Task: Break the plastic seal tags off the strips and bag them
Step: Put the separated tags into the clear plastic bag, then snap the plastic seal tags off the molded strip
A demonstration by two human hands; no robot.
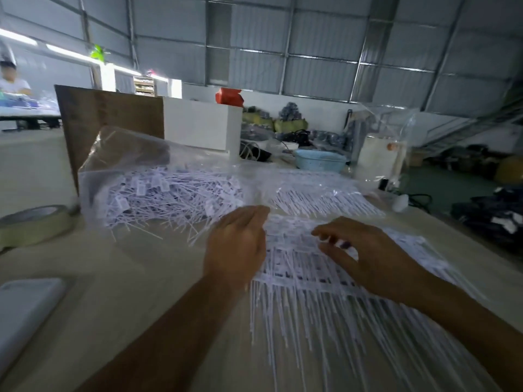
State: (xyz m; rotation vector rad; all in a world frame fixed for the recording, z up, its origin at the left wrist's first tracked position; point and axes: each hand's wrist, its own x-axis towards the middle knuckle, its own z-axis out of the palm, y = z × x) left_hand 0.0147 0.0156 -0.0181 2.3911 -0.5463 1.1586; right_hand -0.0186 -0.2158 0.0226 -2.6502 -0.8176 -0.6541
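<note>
Strips of seal tags lay flat on surface, left hand pressing their left edge with straight fingers, seemingly as anchor, right hand curled over them, pinch unclear; bag of loose tags waited beyond, open toward them.

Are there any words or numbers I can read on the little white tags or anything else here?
None can be read.
Seal tag strips under the hands: dark print, too blurred.
Loose tags in the clear bag: small marks, too small.
Tape roll, red packet: no lettering visible.
</note>
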